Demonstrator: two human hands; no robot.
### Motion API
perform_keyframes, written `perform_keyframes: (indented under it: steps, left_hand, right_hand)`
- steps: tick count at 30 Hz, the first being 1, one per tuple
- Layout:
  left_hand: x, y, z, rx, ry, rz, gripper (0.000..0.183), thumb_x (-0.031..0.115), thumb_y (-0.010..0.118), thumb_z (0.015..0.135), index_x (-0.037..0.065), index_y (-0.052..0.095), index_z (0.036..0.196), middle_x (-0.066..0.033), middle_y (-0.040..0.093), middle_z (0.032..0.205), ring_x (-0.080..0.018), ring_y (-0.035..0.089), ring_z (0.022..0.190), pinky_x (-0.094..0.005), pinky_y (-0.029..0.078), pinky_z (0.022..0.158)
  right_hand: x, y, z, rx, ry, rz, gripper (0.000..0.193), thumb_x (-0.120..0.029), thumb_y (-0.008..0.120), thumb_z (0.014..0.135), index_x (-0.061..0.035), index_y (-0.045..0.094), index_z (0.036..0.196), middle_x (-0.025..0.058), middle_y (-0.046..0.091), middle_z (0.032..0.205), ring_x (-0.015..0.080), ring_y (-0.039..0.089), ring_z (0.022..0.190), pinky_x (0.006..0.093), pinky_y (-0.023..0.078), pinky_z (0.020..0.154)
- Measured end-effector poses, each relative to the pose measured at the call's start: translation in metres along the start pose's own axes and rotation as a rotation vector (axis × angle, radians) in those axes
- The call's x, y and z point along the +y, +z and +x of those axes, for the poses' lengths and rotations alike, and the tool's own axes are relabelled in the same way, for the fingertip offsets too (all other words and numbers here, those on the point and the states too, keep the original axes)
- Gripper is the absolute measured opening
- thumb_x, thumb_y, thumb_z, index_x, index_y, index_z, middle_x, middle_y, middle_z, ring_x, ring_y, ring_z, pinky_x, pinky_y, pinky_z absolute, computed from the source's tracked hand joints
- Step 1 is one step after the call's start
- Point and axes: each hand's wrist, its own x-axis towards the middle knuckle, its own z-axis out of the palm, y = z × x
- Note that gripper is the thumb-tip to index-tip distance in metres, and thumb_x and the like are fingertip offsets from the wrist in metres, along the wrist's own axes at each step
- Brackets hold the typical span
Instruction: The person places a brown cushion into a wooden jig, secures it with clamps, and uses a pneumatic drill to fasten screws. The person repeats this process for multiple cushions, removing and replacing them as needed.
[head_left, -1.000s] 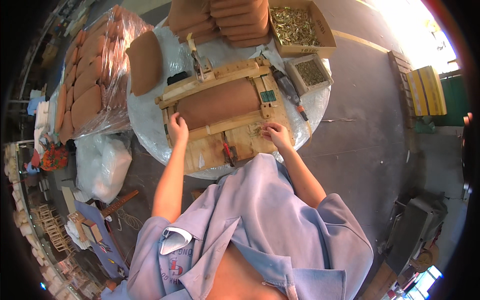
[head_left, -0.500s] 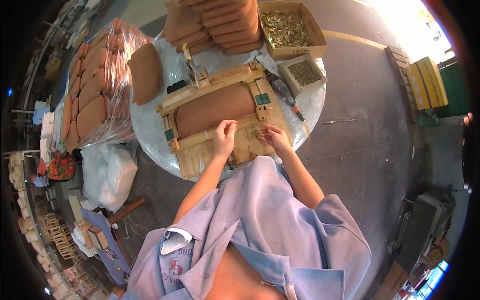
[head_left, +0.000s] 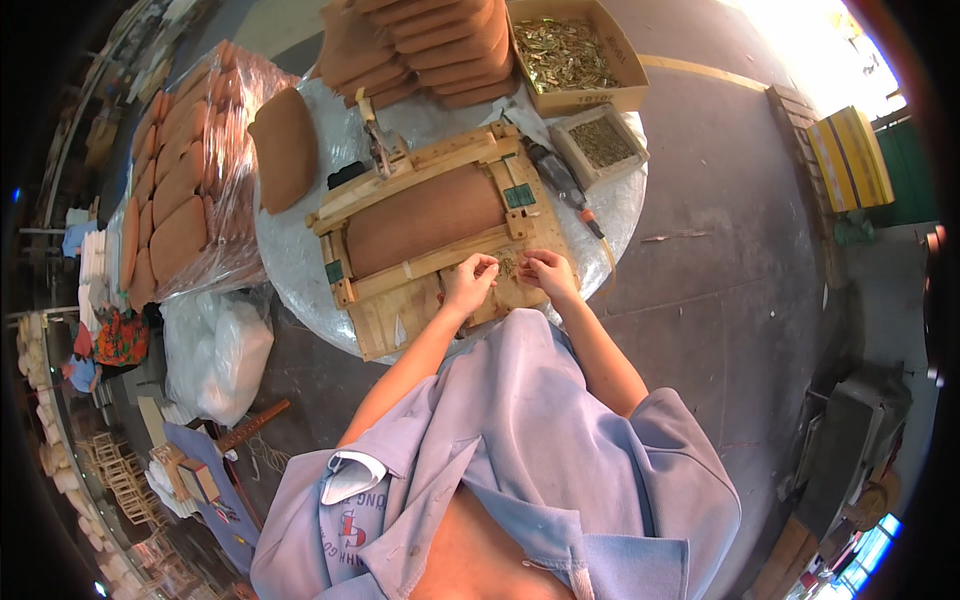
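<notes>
My left hand (head_left: 472,284) is closed in a pinch over the front of a wooden board (head_left: 420,305); whatever its fingertips hold is too small to name. My right hand (head_left: 548,275) is also closed, its fingertips together over the board's right part. Between the two hands lies a small scatter of tiny metal pieces (head_left: 508,268), perhaps screws. Just beyond, a brown padded panel (head_left: 425,220) lies inside a wooden frame jig (head_left: 440,262) fixed on the board. To the right of the jig rests a dark power screwdriver (head_left: 555,172) with an orange collar.
A toggle clamp (head_left: 378,140) stands behind the jig. Stacked brown cushions (head_left: 450,45), a carton of metal fittings (head_left: 565,55) and a small box of tiny parts (head_left: 602,143) fill the far side. One loose cushion (head_left: 283,150) lies left, beside a plastic-wrapped cushion pile (head_left: 185,190).
My left hand has moved right and slightly nearer, off the jig's front rail, toward the small metal pieces. My right hand has shifted slightly, its fingers drawing together.
</notes>
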Motion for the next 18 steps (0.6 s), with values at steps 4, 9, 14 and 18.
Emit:
perform_keyframes:
  steps: [4, 9, 14, 18]
  left_hand:
    - [-0.009, 0.001, 0.008, -0.032, -0.011, 0.014, 0.022, 0.017, 0.068, 0.107, 0.000, 0.070, 0.120, -0.0071, 0.074, 0.108, -0.0136, 0.070, 0.094, -0.0317, 0.062, 0.083]
    - [-0.003, 0.002, 0.012, -0.043, -0.042, -0.004, 0.024, 0.021, 0.068, 0.108, 0.000, 0.071, 0.121, -0.0087, 0.075, 0.107, -0.0150, 0.073, 0.094, -0.0323, 0.062, 0.081]
    - [0.010, 0.007, 0.014, -0.088, -0.260, -0.293, 0.037, 0.034, 0.060, 0.112, 0.001, 0.071, 0.123, -0.0117, 0.076, 0.111, -0.0181, 0.075, 0.098, -0.0330, 0.062, 0.084]
    - [0.039, 0.009, 0.011, -0.149, -0.441, -0.840, 0.048, 0.043, 0.048, 0.114, 0.002, 0.072, 0.120, -0.0109, 0.077, 0.109, -0.0205, 0.076, 0.099, -0.0358, 0.063, 0.085]
  right_hand:
    - [0.004, -0.005, 0.008, 0.017, -0.014, -0.059, 0.030, -0.007, 0.059, 0.108, 0.0066, 0.066, 0.134, 0.0166, 0.075, 0.115, 0.0252, 0.077, 0.100, 0.0387, 0.066, 0.092]
    - [0.005, -0.009, 0.010, 0.001, 0.027, 0.093, 0.031, -0.007, 0.060, 0.109, 0.0082, 0.064, 0.135, 0.0169, 0.075, 0.117, 0.0250, 0.077, 0.104, 0.0384, 0.065, 0.093]
    - [-0.023, 0.007, -0.010, -0.115, -0.026, 0.077, 0.031, -0.008, 0.061, 0.108, 0.0036, 0.064, 0.137, 0.0137, 0.076, 0.119, 0.0230, 0.076, 0.106, 0.0353, 0.063, 0.094]
    - [-0.063, 0.045, -0.042, -0.219, -0.359, -0.331, 0.033, -0.006, 0.063, 0.106, 0.0017, 0.065, 0.138, 0.0127, 0.078, 0.119, 0.0228, 0.077, 0.104, 0.0342, 0.061, 0.092]
